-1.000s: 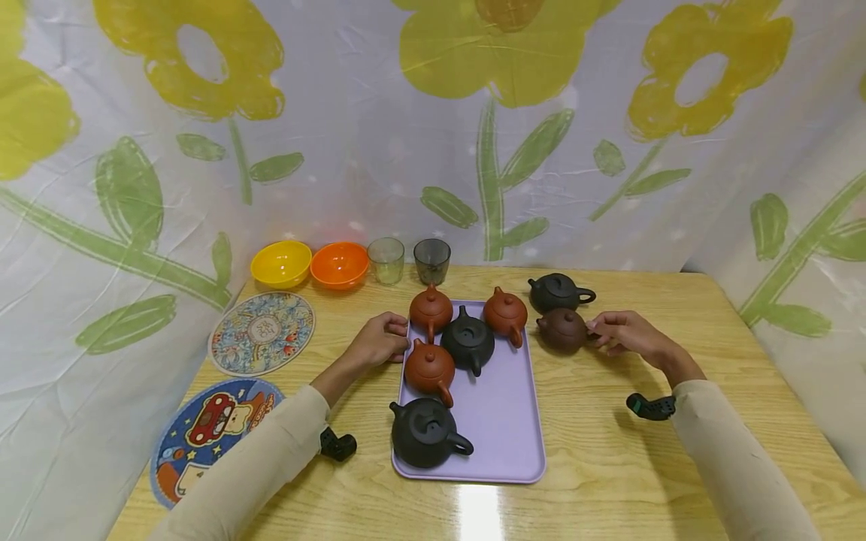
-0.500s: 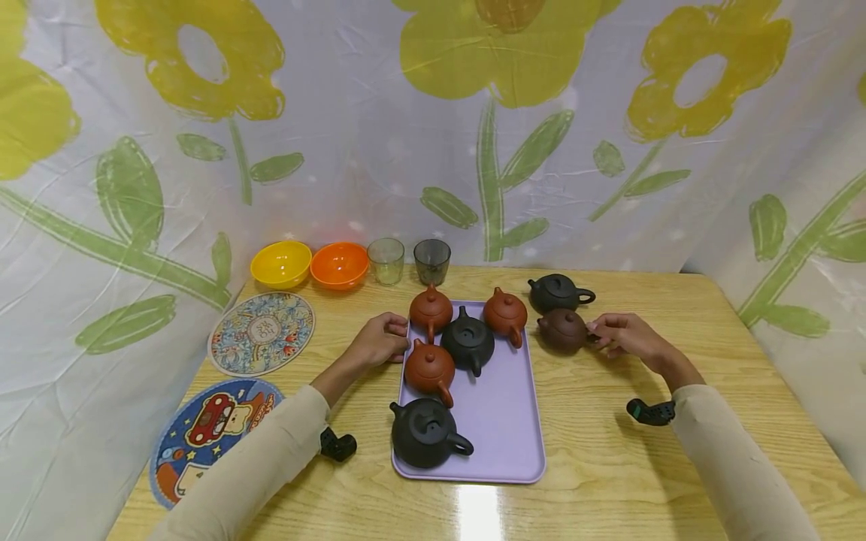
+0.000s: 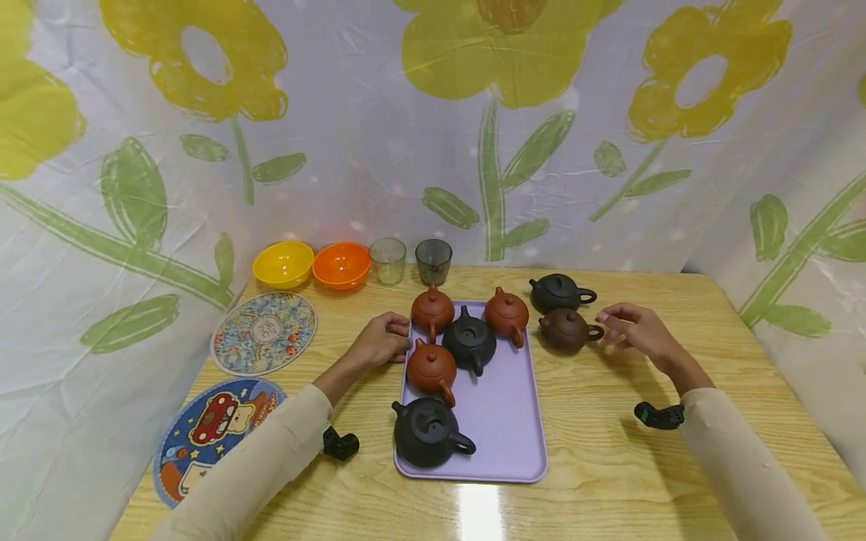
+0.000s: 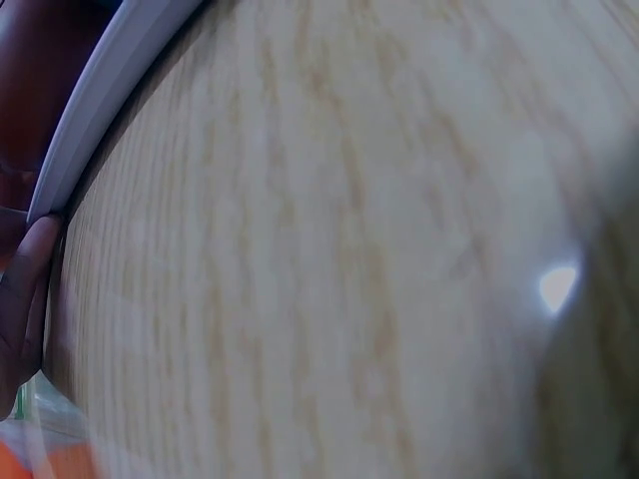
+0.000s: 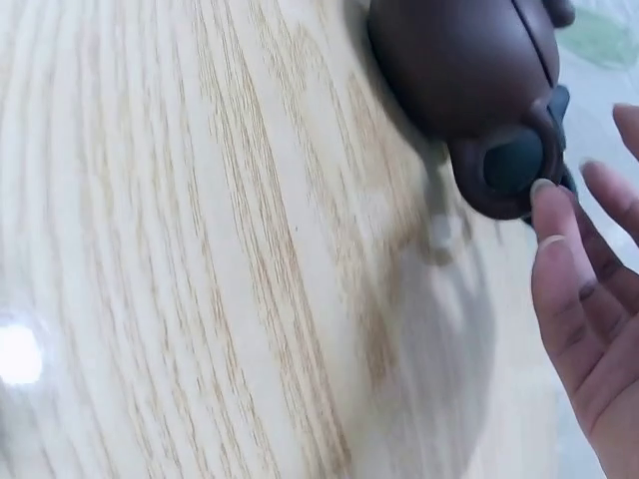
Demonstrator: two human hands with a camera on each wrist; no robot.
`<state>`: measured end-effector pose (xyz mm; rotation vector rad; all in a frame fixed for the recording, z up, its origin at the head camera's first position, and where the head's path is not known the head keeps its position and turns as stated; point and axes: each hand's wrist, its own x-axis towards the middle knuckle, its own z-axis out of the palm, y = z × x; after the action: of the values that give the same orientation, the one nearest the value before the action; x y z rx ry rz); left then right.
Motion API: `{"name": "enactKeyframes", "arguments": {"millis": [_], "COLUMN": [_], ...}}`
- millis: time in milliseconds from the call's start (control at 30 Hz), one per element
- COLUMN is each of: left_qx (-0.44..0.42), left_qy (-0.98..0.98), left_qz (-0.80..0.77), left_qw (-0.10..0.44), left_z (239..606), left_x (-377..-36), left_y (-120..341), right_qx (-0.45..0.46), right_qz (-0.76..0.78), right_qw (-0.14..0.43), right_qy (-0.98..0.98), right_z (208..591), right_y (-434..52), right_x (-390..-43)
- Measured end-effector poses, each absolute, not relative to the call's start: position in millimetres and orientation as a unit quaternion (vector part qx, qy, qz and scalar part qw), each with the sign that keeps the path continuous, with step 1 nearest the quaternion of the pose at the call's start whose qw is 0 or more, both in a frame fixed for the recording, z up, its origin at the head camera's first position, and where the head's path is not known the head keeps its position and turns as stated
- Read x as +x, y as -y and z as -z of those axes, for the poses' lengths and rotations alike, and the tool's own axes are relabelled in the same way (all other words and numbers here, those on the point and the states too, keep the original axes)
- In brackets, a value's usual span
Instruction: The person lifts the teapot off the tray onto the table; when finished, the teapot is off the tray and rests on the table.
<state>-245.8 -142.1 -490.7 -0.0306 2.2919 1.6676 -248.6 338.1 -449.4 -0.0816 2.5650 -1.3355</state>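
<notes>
A purple tray [image 3: 501,406] lies mid-table with three red-brown teapots and two black ones, such as the black teapot [image 3: 426,432] at its near end. My left hand [image 3: 382,340] sits at the tray's left rim [image 4: 110,90] with curled fingers holding it; one finger [image 4: 25,299] shows beside the rim. Right of the tray stands a dark brown teapot [image 3: 567,329] [image 5: 459,70] on the wood. My right hand [image 3: 632,327] hovers just right of its handle, fingers [image 5: 559,269] straight and spread, one tip at the handle.
A second black teapot [image 3: 558,291] stands behind the brown one. At the back left are a yellow bowl [image 3: 283,263], an orange bowl [image 3: 341,263] and two glasses [image 3: 388,260]. Two round mats [image 3: 264,332] lie at the left. A flowered curtain [image 3: 433,150] hangs behind the table.
My right hand has let go of the brown teapot's handle, opened its fingers and drawn slightly right. The left hand has stayed at the tray's rim.
</notes>
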Motion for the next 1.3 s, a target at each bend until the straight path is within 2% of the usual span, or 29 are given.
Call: {"name": "enactKeyframes", "arguments": {"millis": [233, 500, 967, 1300], "left_qx": [-0.011, -0.012, -0.012, -0.017], "left_qy": [-0.803, -0.805, -0.805, -0.801], "left_qz": [-0.577, -0.574, -0.575, -0.578], "left_qw": [0.15, 0.151, 0.15, 0.156], "left_z": [490.0, 487.8, 488.2, 487.5], "left_x": [-245.5, -245.1, -245.3, -245.7], "left_y": [141.2, 141.1, 141.2, 140.8], "right_qx": [-0.041, -0.075, -0.121, -0.15], "right_qz": [0.466, 0.477, 0.491, 0.493], "right_qw": [0.077, 0.067, 0.104, 0.154], "right_qy": [-0.881, -0.873, -0.857, -0.843], "right_z": [436.9, 427.6, 417.1, 426.5], "right_y": [-331.7, -316.4, -270.6, -224.0], "right_x": [-239.8, -223.2, -190.8, -166.0]}}
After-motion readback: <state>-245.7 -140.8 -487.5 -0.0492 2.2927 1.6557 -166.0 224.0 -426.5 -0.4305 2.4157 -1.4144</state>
